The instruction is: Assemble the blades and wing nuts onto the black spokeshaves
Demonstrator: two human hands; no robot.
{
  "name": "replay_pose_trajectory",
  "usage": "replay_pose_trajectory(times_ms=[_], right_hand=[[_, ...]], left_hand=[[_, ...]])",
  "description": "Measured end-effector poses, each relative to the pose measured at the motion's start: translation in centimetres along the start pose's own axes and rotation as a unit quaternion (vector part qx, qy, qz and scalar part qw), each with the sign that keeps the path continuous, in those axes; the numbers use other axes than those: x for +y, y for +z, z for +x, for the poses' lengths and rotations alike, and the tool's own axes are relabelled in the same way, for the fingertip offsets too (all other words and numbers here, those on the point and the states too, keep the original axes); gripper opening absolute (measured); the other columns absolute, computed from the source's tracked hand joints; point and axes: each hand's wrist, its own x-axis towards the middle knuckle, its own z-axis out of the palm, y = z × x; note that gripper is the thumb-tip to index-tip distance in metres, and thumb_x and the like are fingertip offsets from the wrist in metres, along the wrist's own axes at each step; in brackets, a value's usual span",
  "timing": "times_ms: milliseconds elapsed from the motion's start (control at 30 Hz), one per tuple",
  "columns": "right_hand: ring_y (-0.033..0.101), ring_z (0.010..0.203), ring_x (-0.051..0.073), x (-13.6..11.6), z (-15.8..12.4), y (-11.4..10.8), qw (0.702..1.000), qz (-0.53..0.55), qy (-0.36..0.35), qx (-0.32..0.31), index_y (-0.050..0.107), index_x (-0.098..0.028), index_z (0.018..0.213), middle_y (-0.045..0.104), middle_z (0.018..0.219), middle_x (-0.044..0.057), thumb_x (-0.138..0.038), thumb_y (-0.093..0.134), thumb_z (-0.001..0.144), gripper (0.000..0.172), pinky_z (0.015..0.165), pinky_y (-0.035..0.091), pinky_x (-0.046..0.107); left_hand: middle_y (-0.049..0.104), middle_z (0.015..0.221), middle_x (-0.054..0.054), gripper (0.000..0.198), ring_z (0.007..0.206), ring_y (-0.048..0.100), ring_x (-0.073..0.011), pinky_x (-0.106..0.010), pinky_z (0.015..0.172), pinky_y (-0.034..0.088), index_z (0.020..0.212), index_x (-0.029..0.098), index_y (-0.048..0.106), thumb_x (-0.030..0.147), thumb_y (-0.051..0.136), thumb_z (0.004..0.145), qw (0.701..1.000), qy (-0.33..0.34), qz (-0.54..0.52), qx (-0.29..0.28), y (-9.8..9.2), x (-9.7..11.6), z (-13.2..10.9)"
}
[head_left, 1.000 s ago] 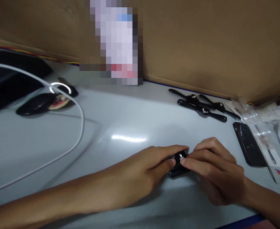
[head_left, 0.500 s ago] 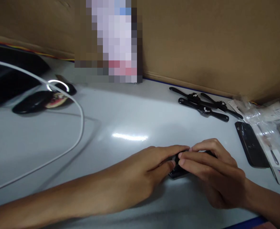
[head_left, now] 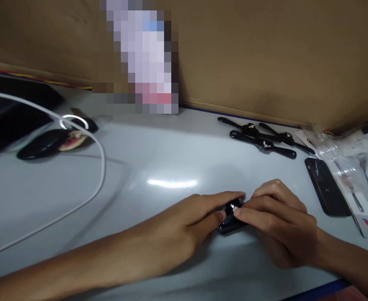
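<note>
My left hand (head_left: 193,225) lies on the table with its thumb and fingers closed around a small black glossy object (head_left: 230,226), steadying it against the surface. Most of that object is hidden under both hands, so its kind is unclear. My right hand (head_left: 284,225) is bent over the object's right side. Its thumb and fingertips are pinched together at a tiny shiny pale bit (head_left: 233,206) on top, too small to name. Beyond the hands, several black wristwatches with straps (head_left: 265,145) lie in a loose pile.
A black smartphone (head_left: 328,187) lies right of my hands, beside clear plastic packets (head_left: 348,171). At left are a black computer mouse (head_left: 42,144), a looping white cable (head_left: 104,163) and a dark flat panel (head_left: 11,108). A cardboard wall (head_left: 265,54) closes off the back.
My right fingertips have drawn slightly back from my left fingers, uncovering more of the black object and a shiny bit on it. My left hand keeps its hold. The view has shifted slightly.
</note>
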Motion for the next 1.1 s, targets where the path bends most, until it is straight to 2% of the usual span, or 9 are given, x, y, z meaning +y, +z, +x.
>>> replay_pose_trajectory(times_ms=[100, 167, 367, 567, 733, 867, 933, 1000, 1100], right_hand=[[0.063, 0.081, 0.019, -0.1, -0.1, 0.0, 1.0, 0.011, -0.006, -0.006, 0.067, -0.014, 0.108, 0.074, 0.084, 0.004, -0.001, 0.049, 0.084, 0.033, 0.074, 0.054, 0.035], [0.064, 0.081, 0.019, -0.1, 0.0, 0.1, 1.0, 0.018, -0.013, 0.002, 0.068, -0.014, 0.107, 0.074, 0.084, 0.005, 0.0, 0.048, 0.084, 0.033, 0.073, 0.053, 0.035], [0.064, 0.085, 0.019, -0.2, 0.0, 0.0, 1.0, 0.018, -0.009, 0.002, 0.068, -0.014, 0.105, 0.075, 0.088, 0.005, 0.002, 0.047, 0.084, 0.033, 0.075, 0.054, 0.034], [0.067, 0.089, 0.02, -0.1, 0.0, -0.2, 1.0, 0.02, -0.018, 0.001, 0.068, -0.013, 0.105, 0.078, 0.094, 0.006, 0.001, 0.049, 0.082, 0.033, 0.075, 0.055, 0.034], [0.066, 0.09, 0.022, 0.2, -0.2, -1.1, 1.0, 0.003, 0.005, 0.015, 0.066, -0.011, 0.112, 0.077, 0.098, 0.011, 0.002, 0.049, 0.086, 0.035, 0.073, 0.058, 0.037], [0.065, 0.09, 0.022, 0.3, -0.1, -1.2, 1.0, -0.007, 0.022, 0.013, 0.064, -0.013, 0.116, 0.077, 0.098, 0.01, 0.002, 0.049, 0.086, 0.037, 0.074, 0.057, 0.037], [0.065, 0.091, 0.022, 0.3, -0.1, -0.9, 1.0, -0.015, 0.015, 0.013, 0.063, -0.015, 0.117, 0.077, 0.1, 0.009, 0.002, 0.047, 0.086, 0.038, 0.075, 0.057, 0.036], [0.064, 0.089, 0.022, 0.2, -0.1, -0.6, 1.0, -0.013, 0.004, 0.007, 0.064, -0.014, 0.115, 0.076, 0.097, 0.008, 0.001, 0.046, 0.087, 0.037, 0.074, 0.055, 0.036], [0.06, 0.079, 0.02, 0.2, 0.0, -0.3, 1.0, -0.002, 0.001, 0.001, 0.064, -0.013, 0.11, 0.07, 0.082, 0.007, -0.002, 0.045, 0.088, 0.031, 0.068, 0.052, 0.035]], left_hand=[[0.066, 0.074, 0.0, 0.044, 0.099, 0.064, -0.0241, -0.034, 0.094, 0.05, 0.136, 0.028, 0.067, 0.043, 0.045, 0.101, 1.0, 0.007, -0.005, 0.005, 0.1, 0.0, 0.0], [0.061, 0.066, 0.001, 0.046, 0.097, 0.064, -0.0244, -0.035, 0.093, 0.05, 0.137, 0.027, 0.067, 0.043, 0.044, 0.101, 1.0, 0.009, -0.005, 0.001, 0.2, 0.1, 0.0], [0.068, 0.08, -0.001, 0.044, 0.098, 0.064, -0.0243, -0.033, 0.09, 0.051, 0.138, 0.028, 0.066, 0.043, 0.045, 0.101, 1.0, 0.008, -0.011, -0.002, 0.0, 0.2, 0.1], [0.065, 0.075, 0.0, 0.043, 0.092, 0.063, -0.022, -0.032, 0.091, 0.049, 0.135, 0.027, 0.068, 0.039, 0.044, 0.101, 0.999, 0.023, -0.023, -0.019, 0.1, 0.4, 0.2], [0.07, 0.089, 0.002, 0.039, 0.095, 0.062, -0.0198, -0.031, 0.092, 0.048, 0.132, 0.029, 0.069, 0.034, 0.043, 0.102, 0.999, 0.031, -0.025, -0.03, 0.0, 0.6, 0.2], [0.063, 0.078, 0.003, 0.039, 0.094, 0.062, -0.0195, -0.031, 0.094, 0.048, 0.131, 0.031, 0.069, 0.032, 0.042, 0.102, 0.998, 0.044, -0.021, -0.031, -0.2, 0.6, 0.2], [0.063, 0.078, 0.003, 0.038, 0.091, 0.061, -0.0195, -0.031, 0.094, 0.048, 0.129, 0.031, 0.07, 0.032, 0.044, 0.101, 0.999, 0.043, -0.015, -0.026, -0.1, 0.4, 0.2], [0.064, 0.078, 0.002, 0.038, 0.091, 0.061, -0.0197, -0.031, 0.094, 0.048, 0.129, 0.03, 0.071, 0.034, 0.044, 0.102, 0.999, 0.04, -0.013, -0.022, -0.1, 0.3, 0.2], [0.065, 0.078, 0.003, 0.038, 0.093, 0.062, -0.0198, -0.03, 0.093, 0.049, 0.13, 0.029, 0.07, 0.034, 0.044, 0.102, 0.999, 0.04, -0.017, -0.027, -0.1, 0.3, 0.2]])
